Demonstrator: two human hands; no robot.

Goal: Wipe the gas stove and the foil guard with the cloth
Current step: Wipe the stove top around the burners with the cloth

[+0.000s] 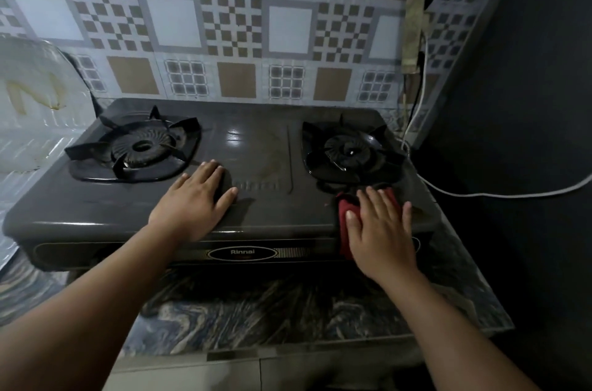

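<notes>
Cloth: red, folded flat, lying on the front right corner of the stove, just in front of the right burner; one end hangs over the stove's front edge. We judge it soft, light and limp, easy to bunch, likely to slide readily on the glossy top. Best held by pressing from above with a flat palm, as now.

Right hand: fingers straight and spread, pressing the cloth down; most of the cloth is hidden under it.

Left hand: fingers straight, close together, resting flat on the stove between the left burner and the stove's middle, holding nothing. We judge it steadies the stove.

Stove: dark, shiny, dull smears near its middle. Foil guard: left of the stove, crinkled, silvery, yellowish stains; we judge it thin and easily dented, so light strokes.
</notes>
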